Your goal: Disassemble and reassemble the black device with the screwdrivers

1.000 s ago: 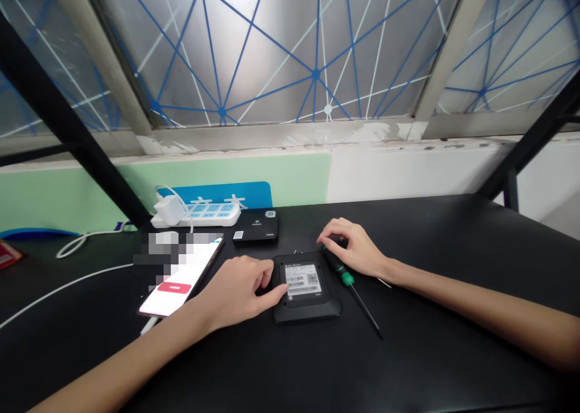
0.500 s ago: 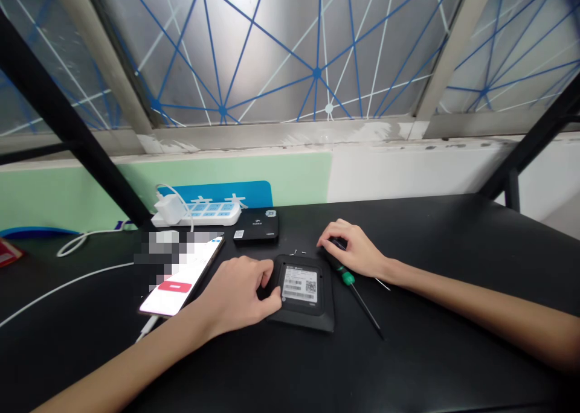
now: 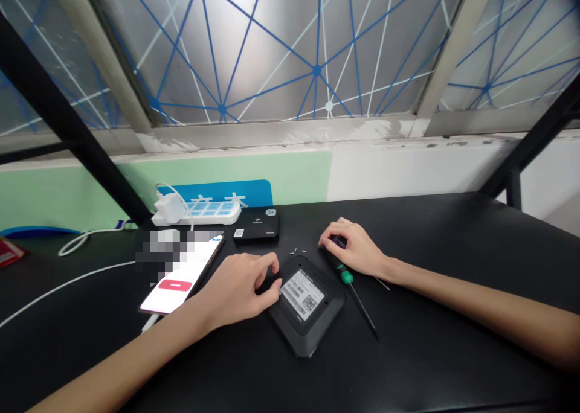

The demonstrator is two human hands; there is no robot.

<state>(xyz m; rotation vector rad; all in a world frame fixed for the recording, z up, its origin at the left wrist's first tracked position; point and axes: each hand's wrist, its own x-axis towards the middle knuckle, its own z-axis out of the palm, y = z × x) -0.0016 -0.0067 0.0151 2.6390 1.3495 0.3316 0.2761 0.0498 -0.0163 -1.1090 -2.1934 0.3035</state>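
- LH (image 3: 244, 285): half-curled, loose; thumb at L edge of blk box (image 3: 307, 309), no firm grip seen.
- RH (image 3: 352, 244): curled round screwdriver (image 3: 347, 277) handle.
- Blk box label-up on desk (image 3: 417, 358), btwn hands; screws (image 3: 296, 250) just beyond.
- Step (prob.): positioning blk box; next calls for steady LH hold, tip clear.

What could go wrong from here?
1. The tiny metal bits, apparently screws, lie loose just beyond the far corner of the black box; a push that way could scatter them.

2. The green-and-black screwdriver lies close to the box's right corner, by the right hand, so turning the box might knock it.

3. The left forearm is close to the phone and its cable; drawing back could snag either.
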